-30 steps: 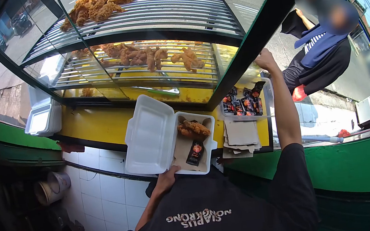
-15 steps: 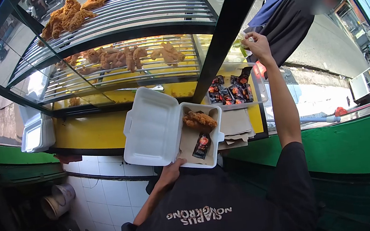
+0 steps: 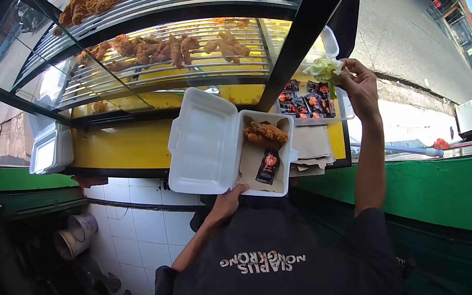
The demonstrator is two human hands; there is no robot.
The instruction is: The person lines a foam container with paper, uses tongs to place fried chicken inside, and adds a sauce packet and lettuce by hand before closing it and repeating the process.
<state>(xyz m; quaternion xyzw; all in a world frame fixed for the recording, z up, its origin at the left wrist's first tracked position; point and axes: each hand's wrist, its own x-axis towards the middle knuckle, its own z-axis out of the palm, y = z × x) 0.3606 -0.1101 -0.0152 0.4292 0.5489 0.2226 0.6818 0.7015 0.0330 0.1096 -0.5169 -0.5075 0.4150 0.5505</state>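
Observation:
An opened white foam takeaway box [image 3: 203, 145] is held by my left hand [image 3: 226, 204], closed on its near edge with the thumb over the rim. Inside, on brown paper, lie a piece of fried chicken [image 3: 267, 135] and a black sauce sachet [image 3: 268, 166]. My right hand [image 3: 361, 86] is raised to the right of the box, pinching a pale green lettuce leaf [image 3: 324, 68]. Below the leaf stands a clear plastic tub [image 3: 345, 111] of black and red sachets [image 3: 308, 103].
A glass display case with fried chicken [image 3: 153, 48] on metal racks rises behind the yellow counter [image 3: 107, 154]. Stacked foam boxes [image 3: 50, 149] stand at the left. Brown paper sheets [image 3: 311, 147] lie under the tub's near side. The dark case post [image 3: 315, 25] slants beside my right hand.
My right hand has drawn back toward me with the lettuce, which now shows clearly. The view has shifted, and the people at the upper right are mostly out of sight. My left hand keeps its hold.

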